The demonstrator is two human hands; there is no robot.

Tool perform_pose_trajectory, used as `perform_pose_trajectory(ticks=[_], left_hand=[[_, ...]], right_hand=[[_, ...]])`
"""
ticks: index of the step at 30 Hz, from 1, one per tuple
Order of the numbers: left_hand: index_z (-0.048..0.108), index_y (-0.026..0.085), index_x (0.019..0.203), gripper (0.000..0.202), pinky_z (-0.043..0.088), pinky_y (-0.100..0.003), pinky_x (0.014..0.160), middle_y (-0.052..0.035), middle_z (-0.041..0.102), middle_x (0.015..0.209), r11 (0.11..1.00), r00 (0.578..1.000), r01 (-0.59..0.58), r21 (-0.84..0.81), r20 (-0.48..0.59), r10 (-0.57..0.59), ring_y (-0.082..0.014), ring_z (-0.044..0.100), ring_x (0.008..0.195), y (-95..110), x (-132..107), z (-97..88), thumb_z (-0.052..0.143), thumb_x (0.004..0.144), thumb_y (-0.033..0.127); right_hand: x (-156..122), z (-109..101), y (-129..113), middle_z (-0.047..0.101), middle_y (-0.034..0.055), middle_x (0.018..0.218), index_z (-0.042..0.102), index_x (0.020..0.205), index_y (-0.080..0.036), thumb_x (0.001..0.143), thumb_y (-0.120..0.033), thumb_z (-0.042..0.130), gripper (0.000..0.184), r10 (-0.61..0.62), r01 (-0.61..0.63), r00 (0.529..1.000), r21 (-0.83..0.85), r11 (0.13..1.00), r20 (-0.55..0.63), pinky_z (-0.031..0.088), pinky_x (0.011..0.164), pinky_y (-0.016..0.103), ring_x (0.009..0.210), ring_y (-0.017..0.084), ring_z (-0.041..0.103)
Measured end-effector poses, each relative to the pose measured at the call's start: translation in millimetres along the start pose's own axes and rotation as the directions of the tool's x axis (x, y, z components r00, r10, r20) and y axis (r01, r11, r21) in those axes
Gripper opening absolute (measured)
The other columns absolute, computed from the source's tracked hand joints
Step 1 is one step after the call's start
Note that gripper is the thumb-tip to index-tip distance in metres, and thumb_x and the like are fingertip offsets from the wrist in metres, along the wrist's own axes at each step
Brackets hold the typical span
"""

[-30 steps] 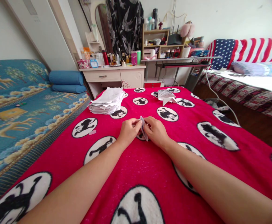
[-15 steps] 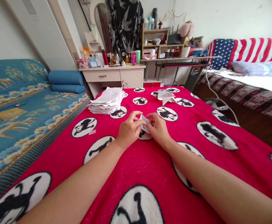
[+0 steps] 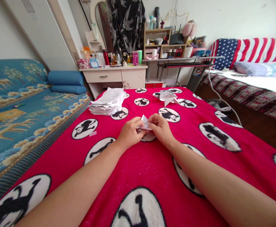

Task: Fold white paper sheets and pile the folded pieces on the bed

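A small piece of folded white paper [image 3: 145,123] is held between both hands, just over the red cloth [image 3: 138,170] with its cat ovals. My left hand [image 3: 131,131] pinches its left side, thumb low and fingers curled behind. From the right, my right hand [image 3: 161,126] grips the other side between thumb and fingertips. One pointed corner of the paper rises between the hands; parts of its lower folds are hidden by the fingers.
A thick stack of white paper sheets [image 3: 108,101] lies at the far left of the cloth. Folded paper pieces [image 3: 168,96] sit at the far right. Near the left edge is a small paper scrap [image 3: 93,133]. A blue sofa [image 3: 33,104] stands alongside.
The folded paper has turned in my hands, its point now facing up and its lower edge lying more level. My left hand's fingers have shifted lower around it.
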State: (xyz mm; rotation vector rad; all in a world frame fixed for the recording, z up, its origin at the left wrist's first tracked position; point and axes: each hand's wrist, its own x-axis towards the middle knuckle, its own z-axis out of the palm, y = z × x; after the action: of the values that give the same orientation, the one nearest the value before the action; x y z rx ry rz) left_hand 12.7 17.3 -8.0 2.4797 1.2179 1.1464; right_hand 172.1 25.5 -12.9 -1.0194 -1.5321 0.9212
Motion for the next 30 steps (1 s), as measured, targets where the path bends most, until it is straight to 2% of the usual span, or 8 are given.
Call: perform_pose_trajectory(ticks=[3, 6, 13, 18, 22, 24, 26, 30], left_hand=[[0.056, 0.017, 0.068, 0.027, 0.038, -0.022, 0.059, -0.0010, 0.056, 0.070, 0.988, 0.995, 0.079, -0.132, -0.057, -0.087, -0.0118, 0.051, 0.065, -2.8, 0.4, -0.7, 0.063, 0.081, 0.040], [0.058, 0.017, 0.073, 0.025, 0.041, -0.022, 0.058, -0.0004, 0.059, 0.069, 0.934, 0.969, 0.205, -0.293, -0.074, -0.236, -0.0119, 0.054, 0.062, -6.9, -0.2, 1.0, 0.066, 0.077, 0.039], [0.053, 0.017, 0.095, 0.045, 0.052, -0.024, 0.054, -0.0008, 0.066, 0.074, 0.621, 0.892, 0.351, -0.701, 0.047, -0.450, -0.0150, 0.065, 0.060, -11.6, 2.2, 8.4, 0.076, 0.066, 0.042], [0.058, 0.014, 0.102, 0.051, 0.055, -0.025, 0.055, -0.0035, 0.069, 0.077, 0.472, 0.855, 0.448, -0.760, 0.209, -0.475, -0.0167, 0.068, 0.066, -8.2, 2.9, 8.5, 0.078, 0.065, 0.043], [0.067, 0.011, 0.089, 0.041, 0.052, -0.021, 0.056, -0.0056, 0.070, 0.075, 0.483, 0.850, 0.510, -0.712, 0.332, -0.408, -0.0137, 0.065, 0.064, -9.1, 1.8, 4.7, 0.079, 0.064, 0.041], [0.070, 0.010, 0.083, 0.036, 0.050, -0.021, 0.058, -0.0070, 0.071, 0.074, 0.507, 0.850, 0.525, -0.684, 0.391, -0.352, -0.0131, 0.064, 0.064, -11.7, 1.4, 1.0, 0.078, 0.066, 0.041], [0.072, 0.011, 0.081, 0.033, 0.050, -0.021, 0.060, -0.0076, 0.072, 0.075, 0.515, 0.845, 0.534, -0.671, 0.439, -0.303, -0.0136, 0.064, 0.065, -14.8, 1.3, -3.4, 0.077, 0.067, 0.041], [0.073, 0.011, 0.080, 0.033, 0.050, -0.023, 0.060, -0.0060, 0.071, 0.070, 0.521, 0.830, 0.557, -0.647, 0.460, -0.316, -0.0135, 0.063, 0.061, -20.7, 1.7, -10.1, 0.081, 0.062, 0.037]], right_hand=[[0.1, -2.1, -3.3, 0.054, -0.0039, 0.058, 0.054, 0.081, -0.021, 0.076, -0.027, 0.054, 0.008, 0.080, -0.088, 0.994, 0.120, 0.989, 0.070, 0.036, 0.045, 0.022, 0.049, 0.012, 0.049], [0.2, -2.9, -5.2, 0.059, -0.0011, 0.067, 0.058, 0.087, -0.020, 0.081, -0.043, 0.058, 0.024, 0.063, -0.079, 0.992, 0.148, 0.986, 0.107, 0.037, 0.045, 0.021, 0.056, 0.012, 0.054], [0.3, -0.3, -6.3, 0.062, 0.0004, 0.069, 0.063, 0.087, -0.018, 0.075, -0.049, 0.068, 0.033, 0.017, -0.036, 0.993, 0.165, 0.986, 0.120, 0.039, 0.047, 0.021, 0.057, 0.012, 0.055], [1.3, -0.2, -1.0, 0.055, -0.0011, 0.054, 0.060, 0.070, -0.018, 0.076, -0.051, 0.065, 0.034, 0.032, -0.034, 0.999, 0.053, 0.998, 0.027, 0.032, 0.043, 0.022, 0.046, 0.010, 0.046], [0.6, -2.8, -2.7, 0.051, -0.0027, 0.049, 0.057, 0.064, -0.018, 0.077, -0.051, 0.065, 0.037, 0.040, -0.040, 0.999, 0.048, 0.998, 0.010, 0.030, 0.042, 0.022, 0.043, 0.009, 0.041], [0.5, -6.6, -5.3, 0.048, -0.0038, 0.047, 0.053, 0.059, -0.018, 0.078, -0.052, 0.063, 0.040, 0.050, -0.057, 0.996, 0.108, 0.992, 0.073, 0.029, 0.041, 0.022, 0.041, 0.007, 0.038], [1.4, -11.9, -6.2, 0.049, -0.0043, 0.048, 0.054, 0.062, -0.017, 0.077, -0.051, 0.065, 0.038, 0.062, -0.097, 0.974, 0.153, 0.983, 0.220, 0.031, 0.042, 0.020, 0.042, 0.007, 0.039], [5.7, -20.6, 0.5, 0.062, -0.0013, 0.065, 0.065, 0.081, -0.015, 0.066, -0.040, 0.077, 0.032, 0.090, -0.182, 0.851, 0.132, 0.974, 0.517, 0.040, 0.049, 0.020, 0.053, 0.009, 0.051]])
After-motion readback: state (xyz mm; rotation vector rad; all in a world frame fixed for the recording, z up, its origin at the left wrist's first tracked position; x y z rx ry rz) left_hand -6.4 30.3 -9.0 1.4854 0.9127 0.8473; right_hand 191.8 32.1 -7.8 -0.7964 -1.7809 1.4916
